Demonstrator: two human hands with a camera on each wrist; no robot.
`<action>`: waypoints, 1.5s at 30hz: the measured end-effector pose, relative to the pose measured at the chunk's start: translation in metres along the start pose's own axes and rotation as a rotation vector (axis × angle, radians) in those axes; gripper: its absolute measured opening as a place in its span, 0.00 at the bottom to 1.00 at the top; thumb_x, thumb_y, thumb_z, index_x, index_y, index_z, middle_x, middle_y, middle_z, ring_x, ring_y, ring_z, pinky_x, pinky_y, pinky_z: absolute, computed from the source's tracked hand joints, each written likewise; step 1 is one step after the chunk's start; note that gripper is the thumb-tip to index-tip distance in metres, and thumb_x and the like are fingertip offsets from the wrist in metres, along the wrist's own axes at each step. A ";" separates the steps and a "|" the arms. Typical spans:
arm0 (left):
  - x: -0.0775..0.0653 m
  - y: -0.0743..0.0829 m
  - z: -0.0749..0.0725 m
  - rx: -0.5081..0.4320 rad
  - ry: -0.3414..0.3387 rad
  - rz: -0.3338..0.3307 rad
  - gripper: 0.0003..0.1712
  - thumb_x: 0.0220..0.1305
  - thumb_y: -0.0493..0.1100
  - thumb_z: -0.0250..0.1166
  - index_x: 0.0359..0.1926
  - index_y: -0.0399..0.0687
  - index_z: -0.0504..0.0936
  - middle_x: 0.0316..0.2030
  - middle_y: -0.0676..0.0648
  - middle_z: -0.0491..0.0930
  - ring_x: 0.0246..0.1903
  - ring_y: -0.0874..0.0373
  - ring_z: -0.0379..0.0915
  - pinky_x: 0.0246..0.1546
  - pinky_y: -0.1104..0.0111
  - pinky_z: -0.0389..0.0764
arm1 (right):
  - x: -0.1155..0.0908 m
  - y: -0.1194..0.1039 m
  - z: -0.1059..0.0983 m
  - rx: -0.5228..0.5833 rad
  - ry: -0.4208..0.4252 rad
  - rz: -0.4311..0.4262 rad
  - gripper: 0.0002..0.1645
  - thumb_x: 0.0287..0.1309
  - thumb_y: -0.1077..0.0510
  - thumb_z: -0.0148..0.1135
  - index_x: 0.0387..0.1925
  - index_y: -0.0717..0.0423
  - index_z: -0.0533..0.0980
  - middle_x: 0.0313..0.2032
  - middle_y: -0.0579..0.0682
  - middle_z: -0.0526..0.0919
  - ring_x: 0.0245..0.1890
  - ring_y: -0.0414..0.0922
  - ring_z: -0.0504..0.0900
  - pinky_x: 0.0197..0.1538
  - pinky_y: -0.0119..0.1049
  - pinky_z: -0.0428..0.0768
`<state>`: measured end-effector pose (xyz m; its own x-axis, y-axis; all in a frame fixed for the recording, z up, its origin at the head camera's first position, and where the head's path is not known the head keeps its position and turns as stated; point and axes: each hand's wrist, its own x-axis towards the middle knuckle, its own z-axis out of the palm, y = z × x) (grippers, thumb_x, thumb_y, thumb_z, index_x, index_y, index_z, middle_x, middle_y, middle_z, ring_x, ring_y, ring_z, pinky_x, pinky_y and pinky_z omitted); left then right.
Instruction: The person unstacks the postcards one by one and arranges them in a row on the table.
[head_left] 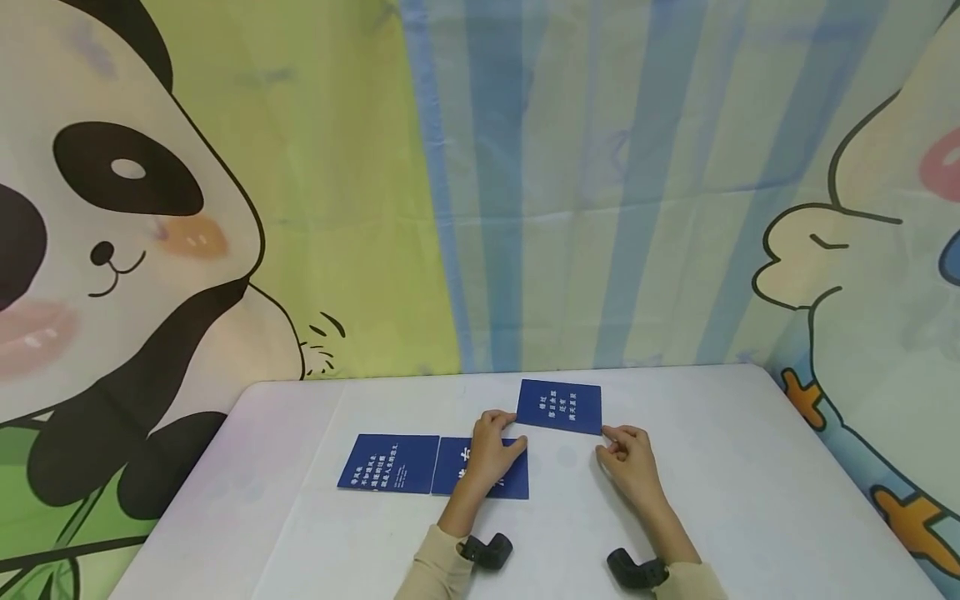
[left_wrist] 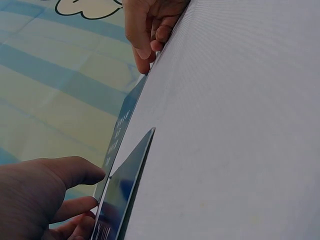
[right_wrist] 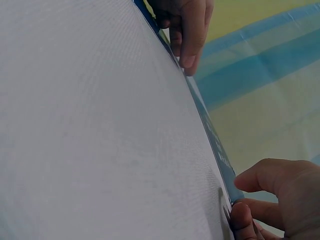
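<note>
A dark blue card (head_left: 559, 407) with white writing lies flat toward the back of the white table. At its lower left corner, the fingertips of my left hand (head_left: 491, 452) touch the edge, the thumb held apart. My right hand (head_left: 632, 462) has a fingertip at the card's lower right corner, with its thumb off the card. Beneath my left hand lies a second blue card (head_left: 510, 483), partly hidden by that hand. A third blue card (head_left: 393, 463) with lines of white writing sits directly left of the second, edge to edge.
The white table (head_left: 360, 550) backs onto a printed curtain (head_left: 562, 250) with blue stripes. Cartoon animals, one a panda (head_left: 150, 275), are printed on the cloth at both sides. Black wrist mounts (head_left: 487, 552) stick out near each sleeve.
</note>
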<state>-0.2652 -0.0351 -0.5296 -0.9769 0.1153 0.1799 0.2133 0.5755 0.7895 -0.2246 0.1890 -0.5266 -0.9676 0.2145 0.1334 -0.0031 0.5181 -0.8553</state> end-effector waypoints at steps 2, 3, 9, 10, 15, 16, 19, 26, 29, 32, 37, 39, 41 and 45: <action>0.000 0.001 -0.001 -0.002 0.000 -0.002 0.24 0.59 0.40 0.68 0.56 0.35 0.79 0.54 0.40 0.71 0.56 0.44 0.66 0.59 0.51 0.70 | -0.001 0.000 0.000 -0.007 0.003 0.000 0.24 0.54 0.68 0.62 0.53 0.76 0.75 0.50 0.66 0.68 0.36 0.44 0.72 0.35 0.22 0.71; 0.000 0.001 -0.001 -0.006 -0.001 -0.004 0.24 0.59 0.40 0.68 0.55 0.35 0.79 0.54 0.40 0.71 0.56 0.44 0.66 0.59 0.51 0.70 | -0.001 -0.001 0.000 -0.009 0.005 0.000 0.24 0.54 0.67 0.62 0.53 0.76 0.75 0.50 0.66 0.69 0.35 0.44 0.72 0.35 0.22 0.71; 0.000 0.003 -0.001 -0.024 -0.003 -0.016 0.23 0.59 0.40 0.67 0.55 0.35 0.79 0.53 0.39 0.70 0.55 0.44 0.66 0.58 0.51 0.70 | -0.001 0.001 -0.001 0.009 0.016 0.034 0.22 0.56 0.66 0.61 0.52 0.73 0.76 0.49 0.64 0.70 0.36 0.42 0.73 0.35 0.22 0.73; 0.000 0.003 -0.001 -0.026 -0.001 -0.017 0.23 0.59 0.40 0.67 0.54 0.35 0.79 0.53 0.39 0.71 0.55 0.45 0.66 0.58 0.51 0.70 | -0.001 0.001 -0.001 0.014 0.022 0.039 0.21 0.57 0.66 0.61 0.52 0.72 0.76 0.49 0.64 0.71 0.36 0.41 0.73 0.34 0.22 0.73; 0.000 0.004 -0.002 -0.054 0.012 -0.016 0.20 0.60 0.39 0.66 0.52 0.35 0.80 0.50 0.41 0.72 0.51 0.48 0.68 0.55 0.54 0.72 | -0.001 0.003 0.000 0.050 0.049 0.053 0.19 0.60 0.65 0.62 0.52 0.70 0.77 0.45 0.62 0.72 0.28 0.34 0.74 0.29 0.22 0.73; 0.000 0.004 -0.002 -0.060 0.016 -0.016 0.19 0.60 0.39 0.66 0.52 0.35 0.80 0.49 0.42 0.72 0.50 0.49 0.68 0.55 0.55 0.72 | -0.001 0.003 0.000 0.059 0.052 0.056 0.19 0.60 0.65 0.61 0.52 0.70 0.77 0.45 0.63 0.72 0.26 0.32 0.73 0.29 0.22 0.73; 0.000 0.004 -0.002 -0.079 0.035 -0.007 0.17 0.60 0.38 0.65 0.50 0.36 0.81 0.47 0.43 0.73 0.48 0.50 0.69 0.53 0.56 0.73 | -0.002 0.003 0.000 0.092 0.063 0.062 0.18 0.62 0.63 0.61 0.51 0.70 0.77 0.44 0.62 0.72 0.24 0.31 0.73 0.28 0.23 0.73; 0.001 0.005 -0.003 -0.168 0.065 -0.014 0.15 0.63 0.41 0.65 0.49 0.39 0.82 0.43 0.47 0.78 0.44 0.54 0.72 0.49 0.61 0.75 | 0.001 0.005 0.000 0.146 0.093 0.091 0.15 0.69 0.58 0.55 0.48 0.68 0.77 0.26 0.53 0.80 0.19 0.35 0.74 0.25 0.26 0.71; 0.002 0.006 -0.003 -0.205 0.073 -0.005 0.15 0.65 0.44 0.65 0.48 0.39 0.81 0.40 0.48 0.81 0.41 0.56 0.75 0.45 0.65 0.78 | 0.002 0.007 0.000 0.169 0.091 0.103 0.15 0.70 0.57 0.54 0.47 0.67 0.75 0.24 0.51 0.80 0.19 0.35 0.74 0.24 0.27 0.71; 0.003 0.006 -0.003 -0.222 0.079 -0.012 0.14 0.65 0.45 0.65 0.46 0.40 0.81 0.37 0.49 0.82 0.39 0.59 0.76 0.41 0.69 0.79 | 0.002 0.006 0.000 0.210 0.086 0.107 0.14 0.69 0.59 0.56 0.47 0.68 0.75 0.28 0.55 0.81 0.20 0.35 0.75 0.24 0.26 0.74; 0.002 0.006 -0.003 -0.244 0.099 -0.024 0.09 0.65 0.43 0.66 0.41 0.42 0.81 0.33 0.49 0.82 0.35 0.61 0.77 0.38 0.73 0.78 | 0.003 0.005 -0.001 0.259 0.081 0.121 0.12 0.66 0.64 0.57 0.46 0.71 0.74 0.32 0.59 0.82 0.21 0.35 0.77 0.25 0.26 0.77; 0.002 0.005 -0.004 -0.257 0.105 -0.015 0.08 0.63 0.40 0.66 0.40 0.40 0.81 0.32 0.48 0.83 0.33 0.61 0.77 0.36 0.73 0.78 | 0.003 0.006 -0.001 0.267 0.077 0.124 0.11 0.65 0.66 0.57 0.45 0.71 0.74 0.31 0.58 0.82 0.21 0.35 0.77 0.25 0.26 0.76; 0.002 0.005 -0.004 -0.267 0.107 -0.009 0.07 0.62 0.38 0.67 0.39 0.39 0.81 0.31 0.47 0.83 0.32 0.60 0.77 0.35 0.74 0.78 | 0.003 0.006 -0.001 0.275 0.076 0.124 0.11 0.63 0.68 0.57 0.45 0.72 0.74 0.30 0.57 0.82 0.20 0.35 0.77 0.25 0.26 0.76; 0.002 0.004 -0.004 -0.279 0.099 -0.006 0.10 0.61 0.37 0.67 0.42 0.37 0.81 0.30 0.46 0.83 0.30 0.61 0.77 0.33 0.74 0.78 | 0.002 0.005 0.000 0.301 0.079 0.125 0.12 0.61 0.70 0.56 0.46 0.71 0.74 0.30 0.56 0.81 0.21 0.35 0.77 0.25 0.26 0.76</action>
<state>-0.2659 -0.0362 -0.5239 -0.9751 0.0250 0.2205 0.2163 0.3296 0.9190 -0.2269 0.1922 -0.5309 -0.9427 0.3304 0.0464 0.0286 0.2186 -0.9754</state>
